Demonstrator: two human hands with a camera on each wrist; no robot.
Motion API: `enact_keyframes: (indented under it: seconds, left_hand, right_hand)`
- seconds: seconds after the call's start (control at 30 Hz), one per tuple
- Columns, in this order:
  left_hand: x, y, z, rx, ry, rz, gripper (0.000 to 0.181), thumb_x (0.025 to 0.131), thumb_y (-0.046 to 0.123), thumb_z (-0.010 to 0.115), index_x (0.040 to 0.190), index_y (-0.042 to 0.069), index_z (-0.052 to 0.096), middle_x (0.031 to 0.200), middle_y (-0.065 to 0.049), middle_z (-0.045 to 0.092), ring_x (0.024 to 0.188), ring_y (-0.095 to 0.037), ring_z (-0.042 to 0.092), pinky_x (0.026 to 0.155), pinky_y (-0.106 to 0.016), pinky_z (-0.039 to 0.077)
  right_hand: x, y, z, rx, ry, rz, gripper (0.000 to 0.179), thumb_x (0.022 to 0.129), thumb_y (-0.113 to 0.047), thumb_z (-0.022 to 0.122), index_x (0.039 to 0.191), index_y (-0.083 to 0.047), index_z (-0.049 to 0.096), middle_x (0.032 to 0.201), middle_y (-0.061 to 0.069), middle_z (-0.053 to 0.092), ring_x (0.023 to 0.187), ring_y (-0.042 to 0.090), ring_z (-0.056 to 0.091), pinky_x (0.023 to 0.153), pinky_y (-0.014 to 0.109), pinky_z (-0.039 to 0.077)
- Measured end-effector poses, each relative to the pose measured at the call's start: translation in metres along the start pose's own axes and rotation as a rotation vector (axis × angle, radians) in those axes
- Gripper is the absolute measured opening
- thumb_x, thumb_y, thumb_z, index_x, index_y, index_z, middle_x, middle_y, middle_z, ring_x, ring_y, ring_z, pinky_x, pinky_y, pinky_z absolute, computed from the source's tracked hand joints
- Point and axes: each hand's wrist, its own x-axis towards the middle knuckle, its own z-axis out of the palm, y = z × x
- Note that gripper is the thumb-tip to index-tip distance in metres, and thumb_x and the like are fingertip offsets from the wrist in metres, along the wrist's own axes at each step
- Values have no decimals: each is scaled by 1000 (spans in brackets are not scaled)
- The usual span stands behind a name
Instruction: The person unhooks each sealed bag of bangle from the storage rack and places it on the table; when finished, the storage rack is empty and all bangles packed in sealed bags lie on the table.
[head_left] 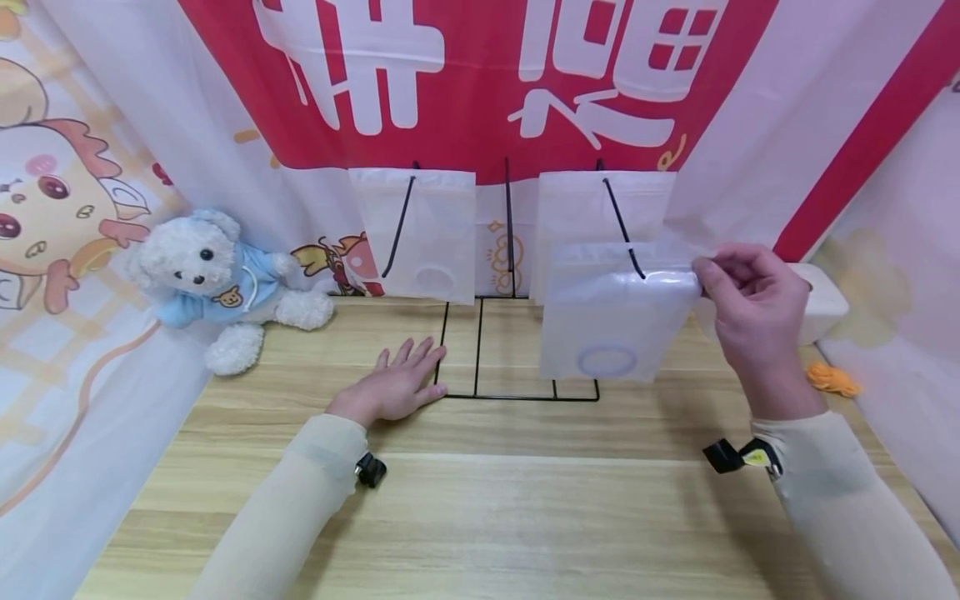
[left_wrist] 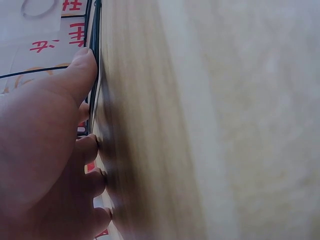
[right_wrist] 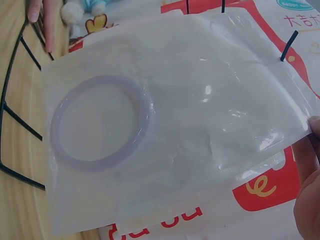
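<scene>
My right hand (head_left: pixel 761 312) pinches the upper right edge of a translucent plastic bag (head_left: pixel 581 317) between thumb and fingers. A pale lilac ring, like a bangle (right_wrist: pixel 92 165), lies inside near the bag's bottom. The tip of a black rack hook (head_left: pixel 621 218) pokes out through the bag's top. Behind it, another translucent bag (head_left: pixel 570 208) hangs further back on the same hook. Fingers spread, my left hand (head_left: pixel 397 383) rests on the table at the front left corner of the black wire rack base (head_left: pixel 525 398). In the left wrist view, its thumb touches the wire.
A translucent bag (head_left: pixel 442 229) with a ring inside hangs on the left hook. A middle prong (head_left: pixel 510 225) stands between the bags. A white plush bear (head_left: pixel 240 283) sits at left. A white box (head_left: pixel 825 304) and an orange bundle (head_left: pixel 832 379) lie at right. Printed cloth closes the back.
</scene>
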Motion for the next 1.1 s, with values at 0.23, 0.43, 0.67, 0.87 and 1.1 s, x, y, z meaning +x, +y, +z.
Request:
enact_keyframes:
  seconds: [0.23,0.43,0.67,0.87,1.1]
  left_hand:
    - [0,1,0,-8,2,-5,74,115,50,45,175,15,19,183,-18,7,167,-51,1,129,-79,2]
    - [-1,0,0,-8,1,-4,74,115,50,45,175,15,19,183,-18,6,167,-51,1,129,-79,2]
    - [0,0,0,-6,1,1,74,115,50,45,175,14,19,183,-18,7,167,-51,2,128,-79,2]
    - [0,0,0,-8,2,3,74,115,49,45,175,14,19,183,-19,6,167,-51,1,128,-80,2]
    - [-1,1,0,-9,3,5,74,115,48,45,174,13,19,182,-19,7,167,-52,1,128,-80,2]
  right_hand:
    - [-8,0,-2,-3,9,-18,26,97,-15,81,120,-4,77,106,-1,79,89,12,75,88,15,60]
    - [-14,1,-6,57,11,-11,30,95,-15,84,120,0,76,108,4,79,88,15,75,89,17,61]
    - [-18,1,-11,163,2,-23,24,95,-2,81,117,4,76,104,5,79,83,14,74,81,17,62]
    - [-21,1,-13,212,1,-68,21,94,2,80,114,6,76,102,6,79,83,14,75,80,18,63]
    - [-24,0,-15,308,-12,-125,20,92,9,78,112,11,75,100,9,80,81,14,76,79,21,64]
